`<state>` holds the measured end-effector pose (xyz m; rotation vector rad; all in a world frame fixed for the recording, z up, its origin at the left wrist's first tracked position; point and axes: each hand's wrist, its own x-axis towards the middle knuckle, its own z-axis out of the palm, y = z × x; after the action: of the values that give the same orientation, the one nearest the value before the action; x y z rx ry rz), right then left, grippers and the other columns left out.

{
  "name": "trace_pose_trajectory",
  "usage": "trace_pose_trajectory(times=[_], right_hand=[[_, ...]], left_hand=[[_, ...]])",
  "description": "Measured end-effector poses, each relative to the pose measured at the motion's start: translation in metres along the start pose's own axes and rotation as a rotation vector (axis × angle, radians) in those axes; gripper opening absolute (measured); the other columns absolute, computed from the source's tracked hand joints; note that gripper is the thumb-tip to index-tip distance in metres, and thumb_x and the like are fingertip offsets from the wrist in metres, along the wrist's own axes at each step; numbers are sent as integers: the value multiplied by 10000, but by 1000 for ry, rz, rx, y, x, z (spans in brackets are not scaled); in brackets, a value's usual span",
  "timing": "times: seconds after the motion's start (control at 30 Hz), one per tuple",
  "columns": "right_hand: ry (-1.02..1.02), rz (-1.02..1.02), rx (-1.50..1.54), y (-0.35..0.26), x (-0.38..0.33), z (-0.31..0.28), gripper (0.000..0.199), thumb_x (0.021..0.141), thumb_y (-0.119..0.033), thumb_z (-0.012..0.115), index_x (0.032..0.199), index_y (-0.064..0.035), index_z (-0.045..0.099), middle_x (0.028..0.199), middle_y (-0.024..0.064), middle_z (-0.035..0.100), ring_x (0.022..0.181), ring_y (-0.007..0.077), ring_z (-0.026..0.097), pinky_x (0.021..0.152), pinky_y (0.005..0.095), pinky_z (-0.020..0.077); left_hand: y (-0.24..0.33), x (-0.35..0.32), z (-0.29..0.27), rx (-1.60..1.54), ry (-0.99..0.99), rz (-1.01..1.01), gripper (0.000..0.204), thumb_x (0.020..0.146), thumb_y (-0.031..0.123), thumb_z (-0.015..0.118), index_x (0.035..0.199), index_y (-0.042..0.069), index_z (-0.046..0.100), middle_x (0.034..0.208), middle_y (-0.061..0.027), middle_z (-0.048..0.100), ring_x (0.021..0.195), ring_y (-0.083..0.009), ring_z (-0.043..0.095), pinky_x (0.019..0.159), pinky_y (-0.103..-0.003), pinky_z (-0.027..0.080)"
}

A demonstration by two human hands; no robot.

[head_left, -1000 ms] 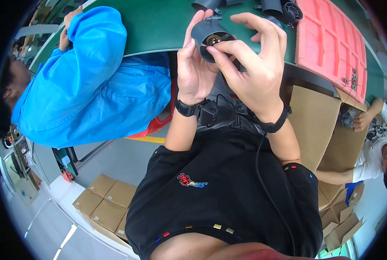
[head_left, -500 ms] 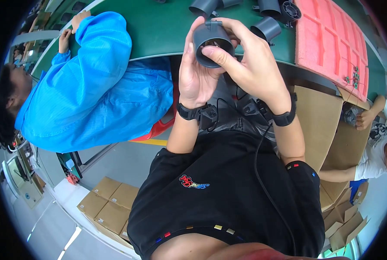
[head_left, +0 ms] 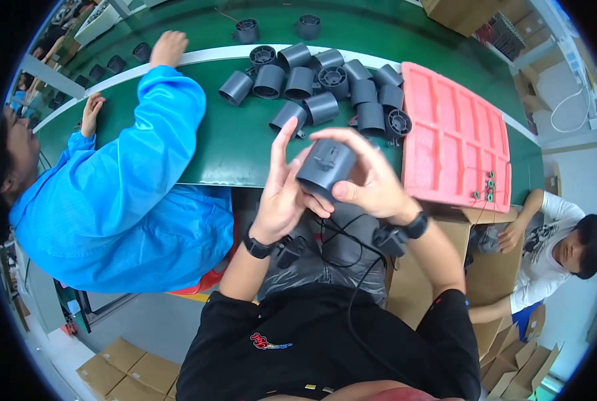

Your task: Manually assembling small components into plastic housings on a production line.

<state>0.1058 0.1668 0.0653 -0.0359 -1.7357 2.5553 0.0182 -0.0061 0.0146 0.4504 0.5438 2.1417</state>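
Observation:
A dark grey plastic cylinder [head_left: 326,167] with a small clip-like bracket on its side is held tilted between my hands, near the table's front edge. My right hand [head_left: 377,184] wraps its right side, thumb near the lower rim and fingers over the top. On the left, my left hand [head_left: 282,200] presses fingers against the cylinder's lower rim and side, with one finger stretched up past it. The cylinder's inside is hidden from me. Just beyond lie several similar dark grey cylinders [head_left: 299,83] in a loose cluster, some showing fan-like ends.
A pink foam tray [head_left: 439,140] with small green rings and wires lies right on the green table [head_left: 211,150]. A co-worker in a blue coat [head_left: 111,180] sits at left, reaching over the table. Another person [head_left: 546,247] is at right, beside an open cardboard box [head_left: 422,271].
My view has tilted up, showing more of the table. The cylinder has turned from its open end to its bracketed side. The blue-sleeved co-worker's hand has reached farther out.

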Motion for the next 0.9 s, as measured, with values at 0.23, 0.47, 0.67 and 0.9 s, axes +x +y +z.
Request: trace_pose_trajectory(times=[0.23,0.47,0.67,0.9], right_hand=[[543,-178,-1981,-132,121,-172,428,882,-328,727,1150,-29,575,1114,240,650,954,411,692,830,480,570],[481,-44,-1854,-56,183,-325,464,881,-301,727,1279,-85,625,1201,242,687,1015,438,679,914,530,548],[396,-92,-1909,-160,55,-263,462,898,-350,725,1252,-77,609,1167,254,673,1047,441,661,851,501,558],[160,308,-1953,-151,-186,-343,175,962,-207,667,986,-35,688,995,188,664,945,366,632,876,443,509]], left_hand=[[66,66,-26,2114,326,596,405,936,-3,630,1334,59,595,1373,-273,523,1074,-418,656,904,-456,569],[96,119,-90,2422,127,405,678,811,-20,669,1463,104,535,1376,-279,557,1224,-478,567,1056,-528,481],[101,109,-86,2339,251,235,584,859,63,736,1410,95,545,1317,-227,597,1207,-472,584,1004,-509,509],[83,44,-102,1965,327,334,529,875,97,786,1337,15,540,1243,-209,616,1123,-413,640,961,-440,531]])
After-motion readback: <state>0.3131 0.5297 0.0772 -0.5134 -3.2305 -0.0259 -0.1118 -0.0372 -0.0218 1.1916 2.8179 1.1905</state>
